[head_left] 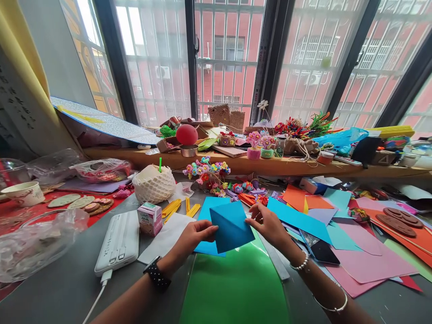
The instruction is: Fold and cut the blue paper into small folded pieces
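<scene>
A square of blue paper (232,227) with a crease running across it is held up in the middle of the view. My left hand (197,234) pinches its left side between thumb and fingers. At the right edge, my right hand (265,223) has thumb and index finger closed on the paper, the other fingers curled. Below the square lies another blue sheet (206,250), partly covered by it, at the far end of a shiny green mat (236,292). A longer blue paper (299,220) lies just beyond my right hand.
Left of my hands are a white power bank (119,240) with a cable, a small drink carton (150,219) and a net-wrapped coconut (154,183). Coloured paper sheets (367,252) and a phone (320,247) cover the right side. Crafts crowd the windowsill (141,161).
</scene>
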